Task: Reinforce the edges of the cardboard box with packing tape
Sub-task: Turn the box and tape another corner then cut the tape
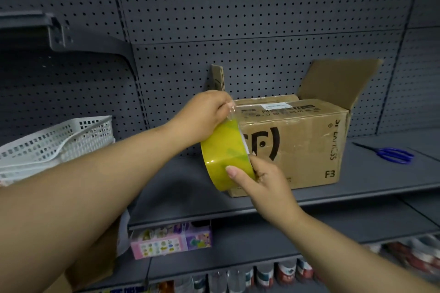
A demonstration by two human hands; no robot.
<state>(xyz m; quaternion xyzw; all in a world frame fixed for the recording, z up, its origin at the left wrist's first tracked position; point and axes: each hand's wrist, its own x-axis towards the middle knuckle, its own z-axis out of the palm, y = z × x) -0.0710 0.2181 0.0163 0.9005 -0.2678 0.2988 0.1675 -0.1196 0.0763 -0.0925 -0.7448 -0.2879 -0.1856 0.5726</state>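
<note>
Grey metal shelf point(369, 173), cardboard box point(297, 150) at centre right. At centre, left hand point(207, 116) pinching peeled tape end point(231, 112), right hand point(262, 178) clamped around packing tape roll point(223, 159). Probably early: no fresh strip laid, edges not yet reinforced.

Overall light: dim and cool; the grey pegboard wall point(238, 7) looks flat and bluish.
Source: overhead, out of view; the tops of my forearms catch the most light.
Shadows: a soft dark patch lies on the shelf point(369, 181) below the tape roll point(221, 157); it is near black under the bracket point(71, 43) at upper left.
Glare: a pale sheen on the tape roll and on the clear strip at my left hand point(209, 116).
Blur: the bottles point(285, 271) along the bottom edge are smeared; print on the box point(297, 150) is sharp.
Distortion: shelf edges and wall uprights bow toward the corners.
</note>
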